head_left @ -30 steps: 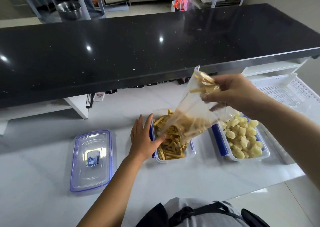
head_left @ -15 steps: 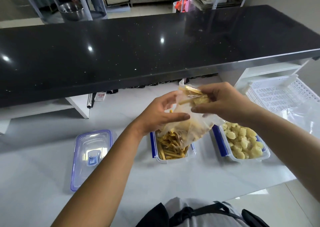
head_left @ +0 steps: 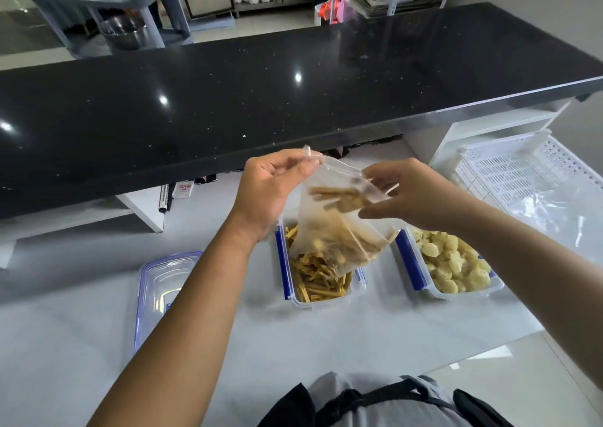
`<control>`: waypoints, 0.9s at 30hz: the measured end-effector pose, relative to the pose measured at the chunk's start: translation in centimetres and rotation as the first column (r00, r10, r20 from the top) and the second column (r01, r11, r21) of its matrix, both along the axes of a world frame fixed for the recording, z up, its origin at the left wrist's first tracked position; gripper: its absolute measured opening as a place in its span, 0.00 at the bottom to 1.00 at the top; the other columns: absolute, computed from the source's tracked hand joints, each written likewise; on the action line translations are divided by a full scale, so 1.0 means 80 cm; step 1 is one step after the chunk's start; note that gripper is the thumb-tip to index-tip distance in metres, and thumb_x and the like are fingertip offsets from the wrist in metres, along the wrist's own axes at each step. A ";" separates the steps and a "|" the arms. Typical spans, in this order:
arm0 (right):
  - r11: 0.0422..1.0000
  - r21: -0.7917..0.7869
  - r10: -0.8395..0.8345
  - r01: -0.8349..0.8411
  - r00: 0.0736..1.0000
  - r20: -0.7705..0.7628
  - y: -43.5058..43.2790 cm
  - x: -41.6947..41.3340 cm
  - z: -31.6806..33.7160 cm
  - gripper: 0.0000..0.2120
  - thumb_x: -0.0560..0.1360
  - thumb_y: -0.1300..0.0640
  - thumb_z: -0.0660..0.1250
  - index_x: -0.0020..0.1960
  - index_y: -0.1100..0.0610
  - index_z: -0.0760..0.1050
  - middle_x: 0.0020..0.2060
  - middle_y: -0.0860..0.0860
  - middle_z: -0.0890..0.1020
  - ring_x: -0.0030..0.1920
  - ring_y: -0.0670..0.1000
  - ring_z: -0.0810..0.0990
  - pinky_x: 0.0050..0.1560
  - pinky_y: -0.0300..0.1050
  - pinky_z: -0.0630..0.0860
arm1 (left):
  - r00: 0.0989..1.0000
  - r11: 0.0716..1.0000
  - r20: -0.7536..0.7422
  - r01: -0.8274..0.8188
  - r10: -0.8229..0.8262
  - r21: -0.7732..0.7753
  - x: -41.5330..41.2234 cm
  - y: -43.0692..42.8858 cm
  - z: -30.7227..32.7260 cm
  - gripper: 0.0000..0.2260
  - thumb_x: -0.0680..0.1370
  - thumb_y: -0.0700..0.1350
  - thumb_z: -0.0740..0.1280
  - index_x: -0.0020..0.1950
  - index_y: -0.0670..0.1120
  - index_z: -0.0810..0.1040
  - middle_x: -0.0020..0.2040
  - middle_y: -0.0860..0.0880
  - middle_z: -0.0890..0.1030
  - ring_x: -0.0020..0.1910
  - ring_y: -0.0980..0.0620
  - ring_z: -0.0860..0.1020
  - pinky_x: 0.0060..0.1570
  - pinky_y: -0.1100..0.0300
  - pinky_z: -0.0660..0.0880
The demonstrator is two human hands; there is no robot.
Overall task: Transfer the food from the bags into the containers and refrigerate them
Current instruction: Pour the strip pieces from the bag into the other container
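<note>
A clear plastic bag (head_left: pixel 336 227) with a few brown food strips stuck inside hangs upside down over a clear container with blue clips (head_left: pixel 295 297) that holds yellow-brown strips. My left hand (head_left: pixel 270 188) pinches the bag's upper left corner. My right hand (head_left: pixel 408 195) grips the bag's upper right side, where some strips are caught. To the right stands a second clear container (head_left: pixel 421 288) filled with pale yellow chunks.
A clear lid with a blue rim (head_left: pixel 156 289) lies on the white worktop (head_left: pixel 81 345) at the left, partly behind my left forearm. A black raised counter (head_left: pixel 228 100) overhangs the back. A white perforated crate (head_left: pixel 509 172) and a loose plastic bag (head_left: pixel 561 218) sit at the right.
My left hand left the container's side, rose to the bag and took its upper left corner. Both hands lifted and spread the bag above the container.
</note>
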State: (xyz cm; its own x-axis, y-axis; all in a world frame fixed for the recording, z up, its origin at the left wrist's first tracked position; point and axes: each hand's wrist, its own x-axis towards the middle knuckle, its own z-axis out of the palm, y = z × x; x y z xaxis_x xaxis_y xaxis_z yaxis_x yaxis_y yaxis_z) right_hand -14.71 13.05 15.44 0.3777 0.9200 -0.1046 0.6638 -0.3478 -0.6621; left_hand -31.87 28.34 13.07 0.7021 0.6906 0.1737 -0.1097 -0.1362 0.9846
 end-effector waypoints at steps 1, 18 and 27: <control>0.999 -0.036 -0.014 0.015 0.999 0.034 -0.005 0.004 -0.005 0.23 0.67 0.51 0.79 0.61 0.48 0.79 0.51 0.46 0.83 0.49 0.45 0.80 0.56 0.46 0.77 | 1.000 1.000 0.005 -0.019 0.019 -0.016 -0.002 0.003 -0.002 0.06 0.78 0.39 0.70 0.50 0.46 0.86 0.48 0.50 0.87 0.54 0.53 0.83 0.56 0.60 0.76; 0.926 0.282 -0.077 0.249 0.859 -0.506 -0.029 0.003 -0.040 0.06 0.74 0.64 0.71 0.50 0.63 0.84 0.41 0.56 0.87 0.44 0.56 0.86 0.48 0.47 0.83 | 0.962 0.942 0.128 -0.202 0.243 -0.270 -0.055 0.024 -0.011 0.11 0.80 0.38 0.66 0.45 0.49 0.87 0.45 0.51 0.86 0.46 0.54 0.81 0.49 0.60 0.78; 0.995 0.025 -0.064 0.092 0.840 -0.539 -0.035 -0.039 -0.143 0.20 0.71 0.54 0.77 0.62 0.50 0.79 0.55 0.44 0.85 0.57 0.45 0.82 0.59 0.45 0.78 | 0.963 0.931 0.175 -0.138 0.206 -0.339 -0.057 0.025 -0.029 0.10 0.80 0.38 0.65 0.47 0.46 0.86 0.40 0.50 0.84 0.43 0.52 0.79 0.46 0.60 0.76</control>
State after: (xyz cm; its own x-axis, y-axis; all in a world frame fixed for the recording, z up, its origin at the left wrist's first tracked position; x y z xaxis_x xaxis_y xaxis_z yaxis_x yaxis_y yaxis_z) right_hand -17.86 10.21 4.01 0.3462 0.8990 -0.2684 0.1708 -0.3417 -0.9242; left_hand -36.46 30.34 10.72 0.5408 0.8397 0.0491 -0.3155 0.1483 0.9373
